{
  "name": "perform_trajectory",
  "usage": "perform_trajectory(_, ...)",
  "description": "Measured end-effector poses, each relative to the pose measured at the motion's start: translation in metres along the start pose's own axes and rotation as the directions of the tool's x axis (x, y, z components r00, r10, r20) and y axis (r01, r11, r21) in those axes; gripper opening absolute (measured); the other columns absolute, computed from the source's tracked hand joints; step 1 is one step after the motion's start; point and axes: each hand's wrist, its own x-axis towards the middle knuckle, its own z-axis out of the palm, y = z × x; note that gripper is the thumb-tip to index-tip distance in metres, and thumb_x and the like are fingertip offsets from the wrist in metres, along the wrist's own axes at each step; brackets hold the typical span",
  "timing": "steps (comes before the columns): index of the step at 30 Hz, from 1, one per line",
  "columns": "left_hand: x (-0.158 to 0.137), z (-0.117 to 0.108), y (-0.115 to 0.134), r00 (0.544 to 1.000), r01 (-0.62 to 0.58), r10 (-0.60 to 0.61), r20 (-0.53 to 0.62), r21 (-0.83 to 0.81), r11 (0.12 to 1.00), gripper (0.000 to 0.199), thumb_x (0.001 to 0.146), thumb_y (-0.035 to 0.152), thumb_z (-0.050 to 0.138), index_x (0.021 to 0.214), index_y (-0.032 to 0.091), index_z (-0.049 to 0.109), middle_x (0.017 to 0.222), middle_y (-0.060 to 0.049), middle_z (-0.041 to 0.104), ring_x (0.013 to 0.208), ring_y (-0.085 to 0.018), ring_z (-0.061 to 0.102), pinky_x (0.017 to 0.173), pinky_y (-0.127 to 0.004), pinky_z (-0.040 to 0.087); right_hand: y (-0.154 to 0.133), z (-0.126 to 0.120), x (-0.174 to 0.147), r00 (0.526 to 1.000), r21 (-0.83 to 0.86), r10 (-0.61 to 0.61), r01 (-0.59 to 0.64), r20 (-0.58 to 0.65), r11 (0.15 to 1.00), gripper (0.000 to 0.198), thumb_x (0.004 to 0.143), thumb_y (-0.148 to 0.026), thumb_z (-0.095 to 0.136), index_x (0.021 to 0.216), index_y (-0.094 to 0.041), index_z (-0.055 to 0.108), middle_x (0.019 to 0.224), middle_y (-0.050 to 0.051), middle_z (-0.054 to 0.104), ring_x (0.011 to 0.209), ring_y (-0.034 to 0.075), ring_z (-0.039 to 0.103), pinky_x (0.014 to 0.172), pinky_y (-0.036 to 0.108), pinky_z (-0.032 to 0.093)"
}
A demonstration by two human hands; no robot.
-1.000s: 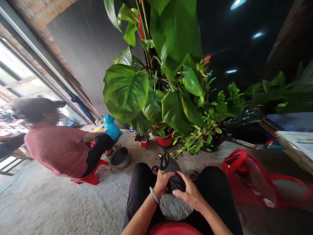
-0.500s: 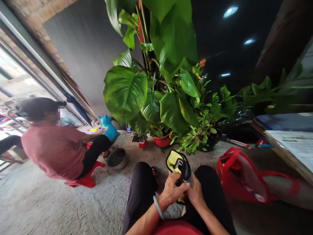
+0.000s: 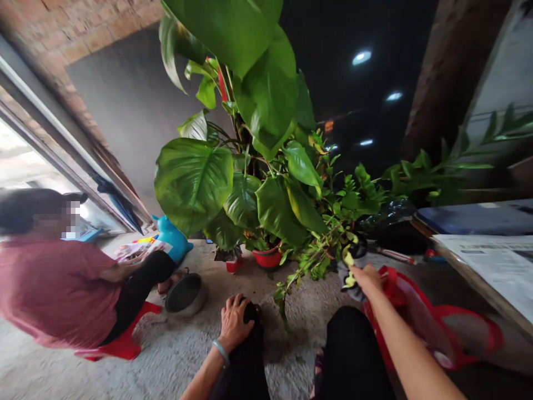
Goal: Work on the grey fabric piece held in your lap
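My left hand [image 3: 235,323], with a pale bangle at its wrist, rests open on my left knee, fingers lying over the dark trouser cloth. My right hand [image 3: 366,279] reaches out past my right knee, closed on a yellow, black and grey cloth item [image 3: 348,265]. The item has dark edging, and its exact kind does not show. It is beside the low leafy plant [image 3: 320,244], just left of a red bag [image 3: 412,300]; I cannot tell whether it touches the plant.
A large-leaved plant grows in a red pot [image 3: 267,257] ahead. At left a person in a pink shirt [image 3: 70,283] sits on a red stool [image 3: 120,341], near a dark basin [image 3: 185,294] and a blue animal-shaped toy [image 3: 172,239]. Newspaper [image 3: 491,266] lies on a table at right.
My hands have parted. The right has carried the cloth item forward and right, from between my knees to beside the red bag; the left has let go and come down on my left knee.
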Motion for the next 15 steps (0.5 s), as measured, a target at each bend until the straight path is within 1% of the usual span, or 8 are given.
perform_trajectory(2,0.01,0.005,-0.007,1.0,0.02,-0.02,0.022,0.018,1.0,0.066,0.077,0.033,0.068,0.142,0.027,0.062,0.162,-0.005,0.047,0.149,-0.032,0.036,0.112,-0.043,0.042,-0.009,0.03,-0.033,0.993,-0.014,-0.028,0.03,0.118,0.999,0.017,0.073,-0.029,0.074,0.083,-0.016,0.076,0.079,0.017,0.078,0.082,0.033,0.077,0.067,0.035,0.055)
perform_trajectory(4,0.02,0.007,-0.011,0.999,0.03,-0.031,0.045,0.025,0.999,0.059,0.079,0.035,0.066,0.137,0.028,0.066,0.155,-0.005,0.056,0.143,-0.03,0.043,0.108,-0.04,0.045,-0.009,0.048,-0.068,0.977,-0.015,-0.061,0.065,0.202,0.998,0.012,0.07,-0.027,0.077,0.079,-0.019,0.076,0.076,0.012,0.078,0.08,0.031,0.077,0.067,0.033,0.055)
perform_trajectory(5,0.025,0.007,-0.013,0.998,0.036,-0.038,0.051,0.031,0.999,0.054,0.08,0.036,0.065,0.134,0.027,0.068,0.15,-0.005,0.06,0.14,-0.029,0.047,0.107,-0.039,0.046,-0.005,0.049,-0.08,0.971,-0.012,-0.071,0.076,0.23,0.997,0.011,0.07,-0.027,0.078,0.079,-0.021,0.076,0.076,0.011,0.079,0.081,0.03,0.077,0.068,0.032,0.055)
perform_trajectory(7,0.035,0.007,-0.02,0.997,0.056,-0.058,0.05,0.042,0.998,0.046,0.083,0.038,0.064,0.126,0.026,0.072,0.141,-0.005,0.066,0.134,-0.029,0.052,0.105,-0.038,0.047,0.005,0.035,-0.085,0.963,-0.005,-0.077,0.081,0.258,0.997,0.012,0.073,-0.03,0.077,0.083,-0.023,0.077,0.079,0.008,0.08,0.084,0.027,0.078,0.069,0.029,0.055)
perform_trajectory(9,0.041,0.007,-0.026,0.996,0.076,-0.078,0.041,0.048,0.996,0.041,0.084,0.037,0.062,0.122,0.026,0.074,0.137,-0.005,0.069,0.131,-0.029,0.054,0.104,-0.038,0.047,0.016,0.005,-0.067,0.969,-0.022,-0.044,0.051,0.245,0.998,0.016,0.076,-0.031,0.075,0.09,-0.023,0.078,0.087,0.009,0.081,0.089,0.027,0.078,0.072,0.028,0.055)
perform_trajectory(12,0.044,0.006,-0.028,0.995,0.09,-0.092,0.04,0.046,0.995,0.038,0.085,0.037,0.062,0.119,0.026,0.075,0.135,-0.006,0.069,0.13,-0.029,0.055,0.103,-0.038,0.047,0.016,-0.033,-0.016,0.99,-0.115,0.081,-0.067,0.118,0.991,0.036,0.084,-0.036,0.064,0.106,-0.011,0.076,0.108,0.027,0.077,0.104,0.038,0.075,0.077,0.038,0.057)
perform_trajectory(14,0.043,0.004,-0.023,0.994,0.093,-0.095,0.051,0.041,0.995,0.038,0.085,0.038,0.062,0.118,0.025,0.075,0.133,-0.006,0.07,0.129,-0.029,0.055,0.103,-0.038,0.048,0.002,-0.033,0.008,0.99,-0.161,0.136,-0.127,0.046,0.979,0.048,0.089,-0.04,0.056,0.114,-0.003,0.073,0.115,0.036,0.072,0.111,0.044,0.072,0.078,0.044,0.057)
perform_trajectory(15,0.042,0.003,-0.019,0.994,0.094,-0.096,0.058,0.037,0.995,0.038,0.084,0.038,0.063,0.118,0.025,0.075,0.133,-0.007,0.07,0.13,-0.029,0.055,0.103,-0.039,0.048,-0.008,-0.024,0.012,0.99,-0.169,0.135,-0.126,0.043,0.977,0.048,0.089,-0.04,0.054,0.114,-0.003,0.073,0.114,0.037,0.072,0.112,0.044,0.072,0.078,0.044,0.057)
